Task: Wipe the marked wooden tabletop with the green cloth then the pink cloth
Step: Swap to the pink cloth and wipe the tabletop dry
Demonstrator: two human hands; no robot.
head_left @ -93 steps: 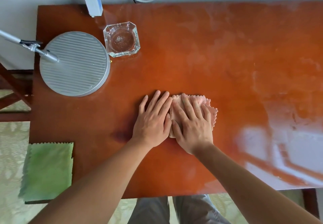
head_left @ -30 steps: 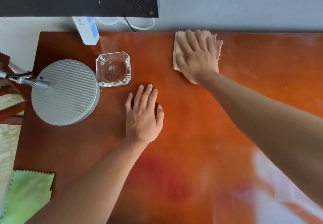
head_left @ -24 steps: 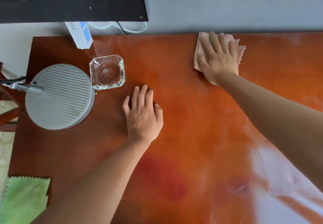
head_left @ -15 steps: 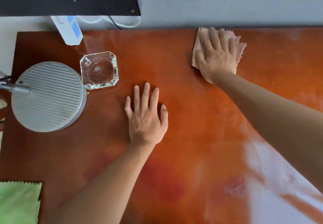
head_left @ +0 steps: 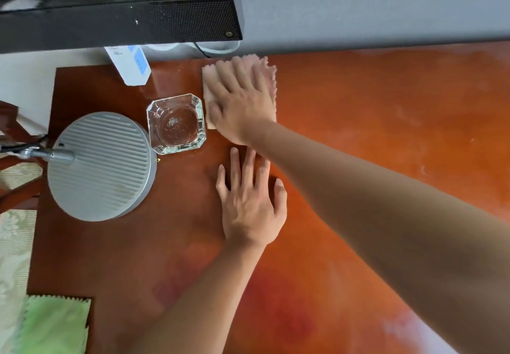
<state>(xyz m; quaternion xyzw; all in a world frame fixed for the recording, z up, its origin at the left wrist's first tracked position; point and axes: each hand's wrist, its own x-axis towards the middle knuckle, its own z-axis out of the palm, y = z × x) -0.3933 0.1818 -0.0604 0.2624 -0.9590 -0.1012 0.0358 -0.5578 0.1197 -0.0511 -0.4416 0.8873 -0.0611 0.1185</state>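
The folded pink cloth (head_left: 269, 75) lies at the far edge of the reddish wooden tabletop (head_left: 358, 133), just right of the glass ashtray. My right hand (head_left: 242, 105) presses flat on the cloth with straight fingers and covers most of it. My left hand (head_left: 251, 204) rests palm down on the bare wood nearer to me, fingers spread. The green cloth (head_left: 52, 326) lies flat at the table's near left corner, partly over the edge.
A square glass ashtray (head_left: 176, 123) stands close to the left of the pink cloth. A round grey lamp base (head_left: 100, 166) sits left of it. A white power strip (head_left: 128, 66) lies at the far edge, under a black monitor (head_left: 118, 19).
My right hand has slid the pink cloth left along the far edge, up to the ashtray. My left hand has stayed flat on the wood.
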